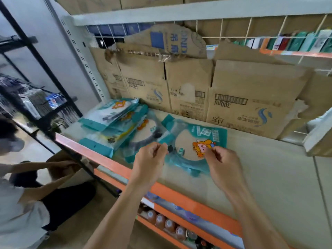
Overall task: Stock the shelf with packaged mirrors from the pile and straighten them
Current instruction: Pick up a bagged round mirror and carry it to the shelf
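Observation:
A teal packaged mirror [195, 141] with an orange cartoon sticker lies flat on the beige shelf [269, 177], near its front edge. My left hand [150, 159] has curled fingers at the package's left edge, apparently pinching it. My right hand [222, 162] pinches its lower right part beside the sticker. To the left sits a loose pile of several more packaged mirrors [116, 121], fanned and overlapping, one partly under the held package.
Flattened cardboard boxes [233, 97] line the back of the shelf behind a wire grid. An orange rail [170, 193] edges the shelf front; bottles [168, 223] stand on the shelf below. Another person [27, 194] crouches at lower left beside a black rack [45, 72].

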